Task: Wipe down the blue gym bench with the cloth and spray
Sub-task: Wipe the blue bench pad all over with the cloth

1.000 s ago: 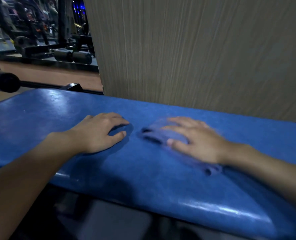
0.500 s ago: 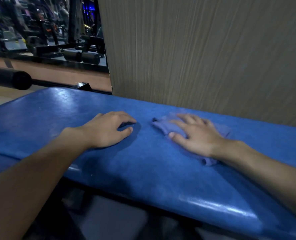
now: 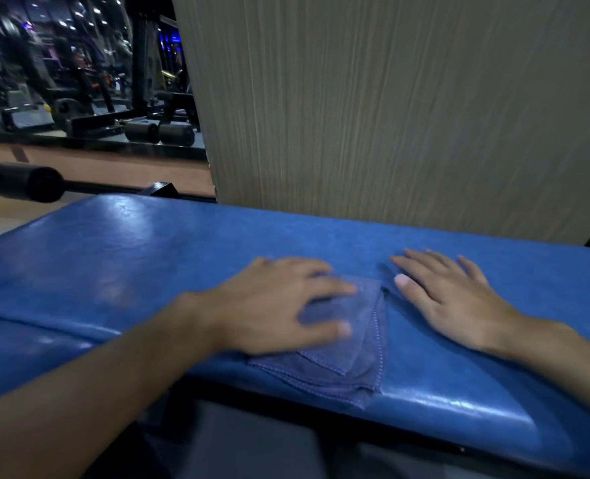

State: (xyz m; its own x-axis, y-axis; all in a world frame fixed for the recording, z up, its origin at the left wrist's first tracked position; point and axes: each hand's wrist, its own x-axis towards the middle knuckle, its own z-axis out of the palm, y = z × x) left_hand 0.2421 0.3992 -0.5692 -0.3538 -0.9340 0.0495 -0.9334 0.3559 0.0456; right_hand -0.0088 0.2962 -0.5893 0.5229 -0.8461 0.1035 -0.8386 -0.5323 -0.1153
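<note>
Bench: blue gym bench point(image 3: 148, 257), padded and glossy, runs left to right across the view; light glints on its far left and near right parts.
Cloth: blue-violet cloth point(image 3: 352, 354), folded in layers with stitched hems showing, lies on the bench top at the near edge, between the two hands; its lower corner hangs slightly over that edge.
Left hand: left hand point(image 3: 272, 305) lies palm down on the left part of the cloth, fingers spread and nearly straight, pressing it to the pad; nothing gripped. Fingertips slightly blurred.
Right hand: right hand point(image 3: 452, 299) lies flat, palm down, on bare bench just right of the cloth, fingers straight and apart, holding nothing. Thumb tip sits just beside the cloth's right edge; contact cannot be told.
Behind bench: grey grained wall panel point(image 3: 390, 115).
Far left: black roller pad point(image 3: 20, 181) on a bar; dim gym machines point(image 3: 79, 81) beyond, blurred.
</note>
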